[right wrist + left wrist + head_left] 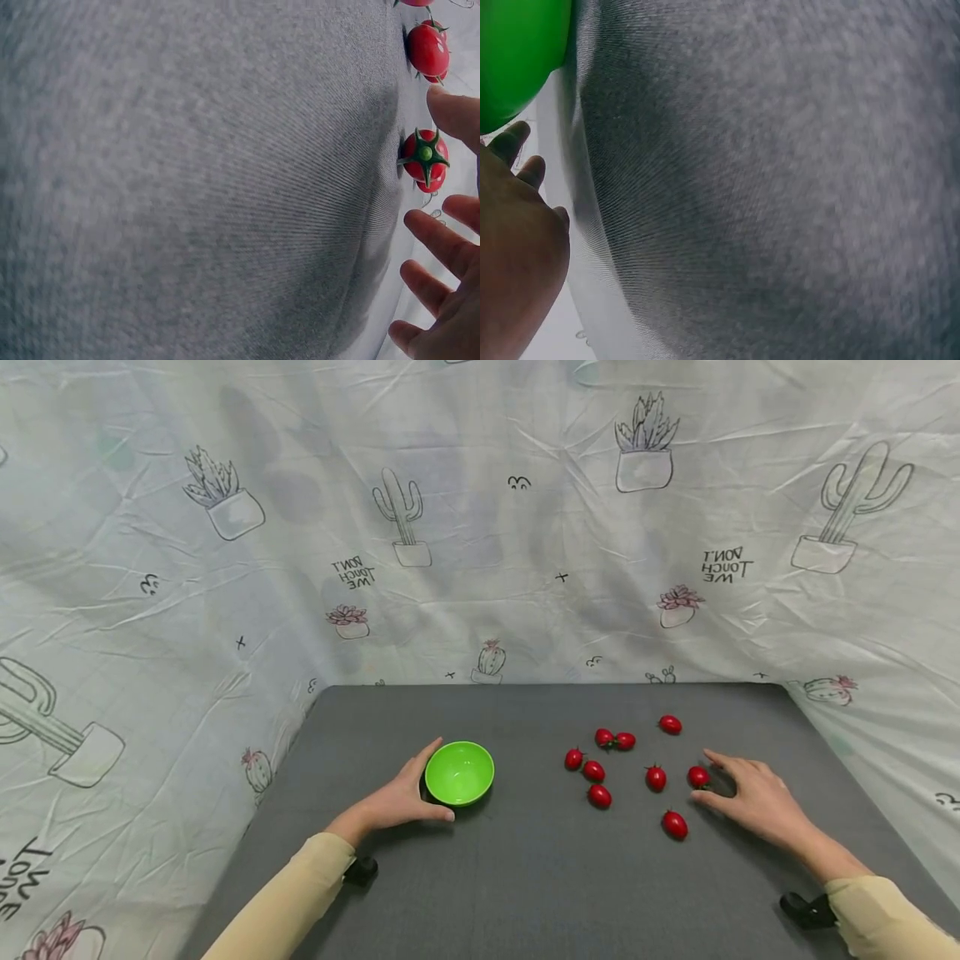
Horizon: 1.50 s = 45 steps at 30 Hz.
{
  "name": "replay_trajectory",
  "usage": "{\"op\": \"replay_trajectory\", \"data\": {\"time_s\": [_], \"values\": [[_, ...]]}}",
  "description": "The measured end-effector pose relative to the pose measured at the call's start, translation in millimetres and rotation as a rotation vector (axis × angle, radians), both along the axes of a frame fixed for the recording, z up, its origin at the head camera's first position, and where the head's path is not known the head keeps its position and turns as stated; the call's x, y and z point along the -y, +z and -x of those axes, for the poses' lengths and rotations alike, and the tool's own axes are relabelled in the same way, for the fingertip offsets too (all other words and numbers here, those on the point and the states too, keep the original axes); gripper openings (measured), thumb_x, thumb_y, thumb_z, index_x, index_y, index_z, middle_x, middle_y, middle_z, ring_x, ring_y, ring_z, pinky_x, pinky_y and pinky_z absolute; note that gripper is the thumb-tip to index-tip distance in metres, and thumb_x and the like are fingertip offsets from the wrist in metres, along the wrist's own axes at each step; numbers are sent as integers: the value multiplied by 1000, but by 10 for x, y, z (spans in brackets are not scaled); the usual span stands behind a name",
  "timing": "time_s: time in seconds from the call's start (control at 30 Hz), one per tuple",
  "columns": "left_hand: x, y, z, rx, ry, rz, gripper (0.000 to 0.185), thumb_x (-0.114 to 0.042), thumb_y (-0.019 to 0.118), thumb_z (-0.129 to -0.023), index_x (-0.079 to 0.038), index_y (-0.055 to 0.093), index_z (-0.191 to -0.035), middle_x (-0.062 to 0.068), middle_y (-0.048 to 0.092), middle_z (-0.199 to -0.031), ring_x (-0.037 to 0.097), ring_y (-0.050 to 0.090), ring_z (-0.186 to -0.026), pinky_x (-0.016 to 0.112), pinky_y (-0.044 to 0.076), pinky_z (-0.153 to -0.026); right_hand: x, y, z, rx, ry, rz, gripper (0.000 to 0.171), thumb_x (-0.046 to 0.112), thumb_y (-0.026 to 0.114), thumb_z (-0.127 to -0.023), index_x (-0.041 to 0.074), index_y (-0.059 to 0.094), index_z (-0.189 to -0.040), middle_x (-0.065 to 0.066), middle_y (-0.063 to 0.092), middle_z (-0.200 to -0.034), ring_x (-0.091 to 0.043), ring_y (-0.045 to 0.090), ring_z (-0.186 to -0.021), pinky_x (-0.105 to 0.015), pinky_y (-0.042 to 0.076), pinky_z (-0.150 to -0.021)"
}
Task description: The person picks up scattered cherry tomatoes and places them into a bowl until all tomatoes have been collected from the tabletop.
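Note:
A bright green bowl [460, 773] stands upright on the dark grey table. My left hand [401, 793] is spread round its left side, thumb at the near edge and fingers at the far edge; whether they touch is unclear. In the left wrist view the bowl [521, 56] shows above the fingers [532, 171]. At the right, my right hand [757, 797] spreads its thumb and fingers about a small red tomato [698, 777] with a green stem. The right wrist view has this tomato [424, 159] between thumb and fingers [442, 244], without a grip on it.
Several more small tomatoes lie between bowl and right hand, including one nearest [674, 825], one in the middle [656, 778] and one farthest back [671, 724]. A white patterned cloth [525, 527] hangs behind the table's [510, 877] far edge and along its sides.

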State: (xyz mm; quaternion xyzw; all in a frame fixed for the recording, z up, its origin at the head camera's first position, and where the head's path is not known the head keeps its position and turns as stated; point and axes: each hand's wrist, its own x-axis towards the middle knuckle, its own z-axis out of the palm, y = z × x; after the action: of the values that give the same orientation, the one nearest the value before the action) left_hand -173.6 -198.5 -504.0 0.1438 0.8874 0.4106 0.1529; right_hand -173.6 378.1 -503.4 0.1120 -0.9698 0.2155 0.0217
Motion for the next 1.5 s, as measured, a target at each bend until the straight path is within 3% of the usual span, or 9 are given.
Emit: {"op": "replay_trajectory", "data": {"time_s": [0.33,0.67,1.0,1.13,1.5], "values": [[-18,2,43,9,3,-72,125,-40,92,-76,-21,8,-166,7,11,-169,32,16,-153,62,25,-114,19,-26,11,4,-39,17,85,57,75,-89,-4,51,-144,-33,54,-137,-59,40,-121,-74,31,-92],[-12,-59,55,22,9,-88,122,-40,92,-77,-26,10,-166,7,15,-168,31,20,-151,61,26,-114,67,-14,8,-14,-55,41,73,51,78,-88,-3,60,-135,-32,59,-130,-56,43,-118,-73,32,-90],[-3,-53,61,29,-6,-126,117,-38,90,-80,-26,10,-166,5,14,-169,30,18,-152,62,25,-114,66,-53,11,-98,-54,70,46,27,79,-91,-3,67,-122,-25,68,-113,-51,51,-110,-69,36,-86],[-3,-46,55,31,-6,-128,117,-40,90,-80,-26,11,-166,5,16,-168,30,21,-151,61,27,-114,76,-53,23,-96,-53,67,40,18,75,-92,-5,66,-123,-27,67,-115,-52,50,-110,-69,36,-87],[1,-55,53,43,1,-128,113,-39,88,-82,-31,13,-165,5,17,-167,30,23,-150,61,28,-113,98,-48,32,-130,-40,78,36,24,76,-94,-1,70,-120,-28,67,-119,-52,52,-110,-68,37,-88]]}}
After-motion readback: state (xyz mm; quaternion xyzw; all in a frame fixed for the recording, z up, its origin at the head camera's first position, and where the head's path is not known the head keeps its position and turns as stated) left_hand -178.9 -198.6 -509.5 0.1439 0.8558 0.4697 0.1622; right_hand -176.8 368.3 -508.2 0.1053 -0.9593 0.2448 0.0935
